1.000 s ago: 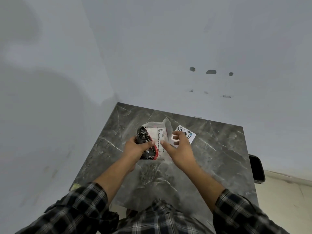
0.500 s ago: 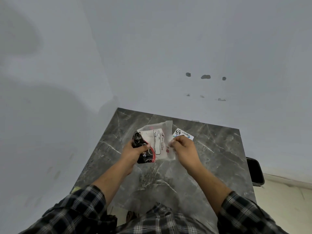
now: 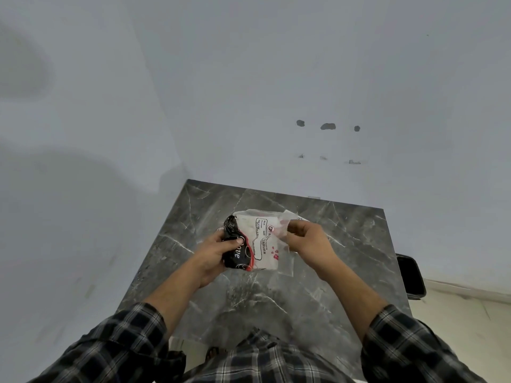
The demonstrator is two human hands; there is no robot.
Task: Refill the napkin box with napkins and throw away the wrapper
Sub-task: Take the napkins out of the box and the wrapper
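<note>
Grey marble table (image 3: pixel 276 299) in a wall corner. I see the napkin pack (image 3: pixel 253 240) above it, long axis toward the wall, white napkins inside the clear wrapper; left hand (image 3: pixel 214 257) clamps the black end, right hand (image 3: pixel 311 241) pinches wrapper film

Above the grey marble table (image 3: pixel 345 244), the left hand (image 3: pixel 214 251) grips the napkin pack (image 3: pixel 249 244) while the right hand (image 3: pixel 309 240) pinches its clear wrapper (image 3: pixel 286 217).

Bare room, marble table (image 3: pixel 345 244), pitted wall (image 3: pixel 328 126)
</note>
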